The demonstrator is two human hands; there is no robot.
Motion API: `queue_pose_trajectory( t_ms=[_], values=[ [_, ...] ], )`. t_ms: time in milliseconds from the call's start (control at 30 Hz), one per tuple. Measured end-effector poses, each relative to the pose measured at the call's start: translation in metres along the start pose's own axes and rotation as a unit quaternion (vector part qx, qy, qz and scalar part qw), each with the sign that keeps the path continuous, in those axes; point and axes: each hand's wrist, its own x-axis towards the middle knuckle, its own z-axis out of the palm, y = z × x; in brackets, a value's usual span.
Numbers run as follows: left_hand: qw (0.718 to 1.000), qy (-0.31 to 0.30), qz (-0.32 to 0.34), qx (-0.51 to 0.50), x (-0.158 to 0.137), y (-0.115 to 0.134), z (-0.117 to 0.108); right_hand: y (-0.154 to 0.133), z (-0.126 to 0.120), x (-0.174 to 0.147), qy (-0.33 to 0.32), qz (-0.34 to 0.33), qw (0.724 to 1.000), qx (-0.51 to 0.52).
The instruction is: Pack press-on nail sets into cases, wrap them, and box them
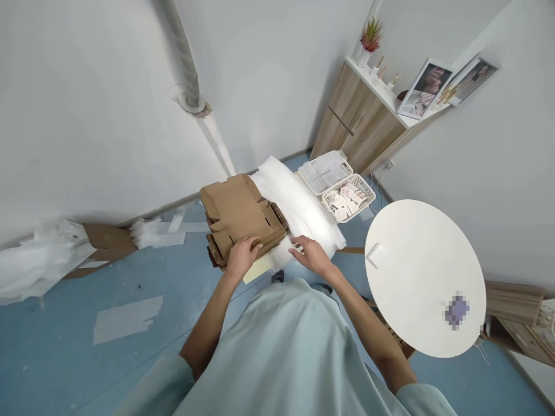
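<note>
Above the blue floor (56,358) — left hand (243,258) at flattened cardboard boxes (236,208), right hand (310,254) by white foam sheeting (297,190) — hands apart, neither clamped.

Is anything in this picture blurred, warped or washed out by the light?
All in the head view: the cabinet leans, probably from a wide lens or tilted head; the white sheeting looks pale, with little detail; a purplish patch on the round table is pixelated beyond recognition; the left hand and right hand look fairly sharp.
</note>
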Motion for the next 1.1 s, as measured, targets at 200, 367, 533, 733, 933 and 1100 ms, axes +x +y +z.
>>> queue_pose_trajectory(
  t_ms=[200, 367, 533, 733, 933, 1100],
  values=[
    [0.996, -0.015, -0.02, 0.084, 0.016, 0.014, -0.011, -0.025, 0.028, 0.032, -0.055, -0.066, 0.991, -0.1],
    [0.994, -0.023, 0.01, 0.108, 0.024, 0.019, -0.007, -0.033, 0.047, 0.051, -0.119, -0.02, 0.974, -0.193],
    [0.994, -0.029, 0.047, 0.091, 0.016, 0.016, -0.002, -0.04, 0.057, 0.055, -0.156, 0.014, 0.958, -0.242],
    [0.983, 0.12, 0.134, 0.034, -0.001, 0.023, -0.038, -0.054, 0.058, 0.059, -0.178, 0.014, 0.945, -0.273],
    [0.928, 0.275, 0.25, -0.028, -0.013, 0.063, -0.099, -0.046, 0.021, 0.033, -0.09, -0.013, 0.984, -0.156],
    [0.882, 0.268, 0.387, -0.018, -0.013, 0.121, -0.102, -0.026, -0.066, -0.029, 0.175, 0.013, 0.982, 0.062]
  ],
)
